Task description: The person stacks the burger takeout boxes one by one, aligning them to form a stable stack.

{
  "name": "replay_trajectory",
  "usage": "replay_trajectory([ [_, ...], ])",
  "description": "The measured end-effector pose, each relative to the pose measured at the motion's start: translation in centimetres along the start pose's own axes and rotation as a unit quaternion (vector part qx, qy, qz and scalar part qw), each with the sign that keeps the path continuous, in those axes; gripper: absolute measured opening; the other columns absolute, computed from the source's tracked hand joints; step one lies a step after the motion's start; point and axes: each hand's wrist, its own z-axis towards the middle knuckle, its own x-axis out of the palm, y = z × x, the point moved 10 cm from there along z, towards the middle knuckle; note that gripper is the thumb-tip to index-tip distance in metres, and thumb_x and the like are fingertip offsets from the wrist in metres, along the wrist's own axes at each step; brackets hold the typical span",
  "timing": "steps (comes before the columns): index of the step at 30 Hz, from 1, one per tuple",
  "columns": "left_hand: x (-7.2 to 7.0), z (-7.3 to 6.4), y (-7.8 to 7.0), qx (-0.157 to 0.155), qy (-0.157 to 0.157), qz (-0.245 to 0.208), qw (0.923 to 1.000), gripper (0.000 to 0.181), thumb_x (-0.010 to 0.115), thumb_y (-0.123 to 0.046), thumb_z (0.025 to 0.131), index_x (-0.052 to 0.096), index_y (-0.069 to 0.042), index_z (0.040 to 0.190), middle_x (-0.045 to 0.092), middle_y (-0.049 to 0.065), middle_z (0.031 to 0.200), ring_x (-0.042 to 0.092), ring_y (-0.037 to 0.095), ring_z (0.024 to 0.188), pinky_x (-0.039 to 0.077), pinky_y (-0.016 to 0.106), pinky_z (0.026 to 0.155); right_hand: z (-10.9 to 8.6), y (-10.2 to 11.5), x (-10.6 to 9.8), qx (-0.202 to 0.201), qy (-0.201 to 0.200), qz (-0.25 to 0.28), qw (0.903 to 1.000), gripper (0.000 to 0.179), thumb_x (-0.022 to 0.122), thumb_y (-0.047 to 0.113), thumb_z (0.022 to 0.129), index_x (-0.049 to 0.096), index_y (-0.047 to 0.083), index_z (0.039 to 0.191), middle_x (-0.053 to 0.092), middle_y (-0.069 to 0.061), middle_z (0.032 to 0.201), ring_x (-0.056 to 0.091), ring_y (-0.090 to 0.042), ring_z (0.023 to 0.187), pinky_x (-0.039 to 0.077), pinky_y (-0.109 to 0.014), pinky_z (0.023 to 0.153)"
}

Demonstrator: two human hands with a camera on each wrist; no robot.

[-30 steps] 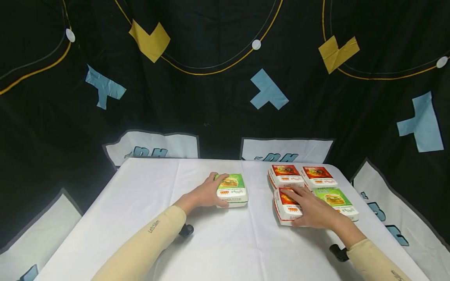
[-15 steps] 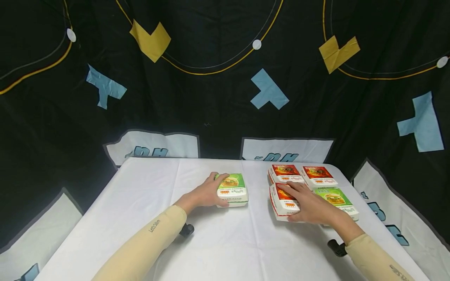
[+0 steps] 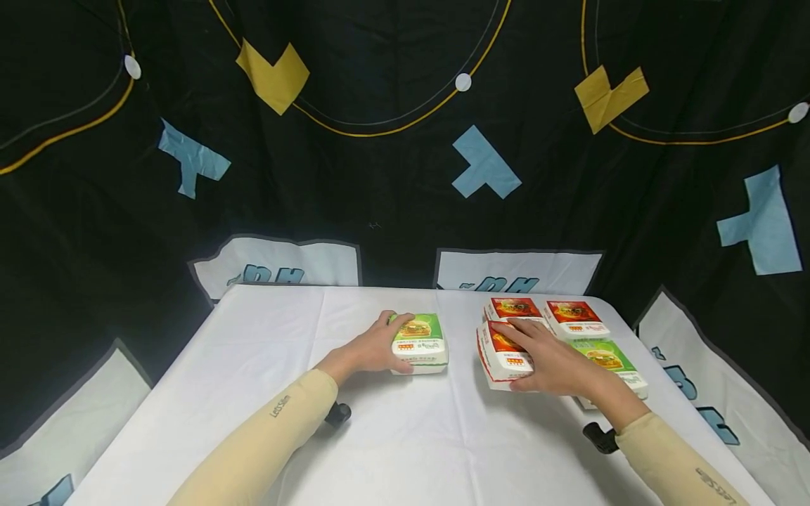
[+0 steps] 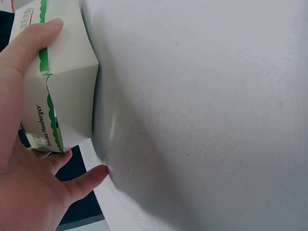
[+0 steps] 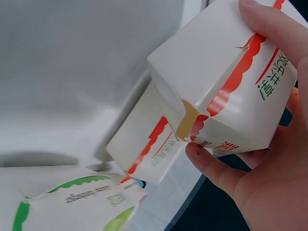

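Note:
In the head view, my left hand grips a green-topped hamburger box that stands on the white table near the middle. The thumb lies on the box's near side, also seen in the left wrist view on the green-edged hamburger box. My right hand holds a red-topped hamburger box, thumb on its near face, fingers over the top. This box appears raised off the cloth, partly covering the red box behind it. In the right wrist view, the held box shows a slightly gaping lid corner.
Two more red-topped boxes, one at the back left and one at the back right, stand on the table's right side. A second green-topped box sits in front, partly behind my right hand. A black curtain hangs behind the white tablecloth.
My right hand has moved the red-topped hamburger box up, away from the green box beside it, and slightly left. My left hand and its green box have stayed put.

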Motion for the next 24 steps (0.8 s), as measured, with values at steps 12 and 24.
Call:
replay_trajectory([
  [12, 0.1, -0.2, 0.0, -0.005, -0.004, -0.011, 0.9999, 0.105, 0.086, -0.048, 0.072, 0.025, -0.039, 0.158, 0.022, 0.012, 0.159, 0.049, 0.028, 0.127, 0.046, 0.048, 0.102, 1.1, 1.5, -1.5, -0.013, -0.004, 0.007, 0.9999, 0.105, 0.086, 0.051, 0.073, 0.024, 0.048, 0.157, 0.027, -0.007, 0.164, 0.03, -0.033, 0.145, 0.053, -0.059, 0.091],
  [24, 0.0, -0.4, -0.3, -0.007, -0.001, -0.017, 0.9998, 0.104, 0.086, -0.047, 0.074, 0.025, -0.039, 0.157, 0.024, 0.014, 0.158, 0.047, 0.028, 0.127, 0.045, 0.05, 0.102, 2.7, 2.7, -2.7, -0.026, -0.009, 0.006, 0.9996, 0.102, 0.084, 0.052, 0.075, 0.023, 0.051, 0.156, 0.023, 0.001, 0.166, 0.027, -0.028, 0.146, 0.05, -0.057, 0.097],
])
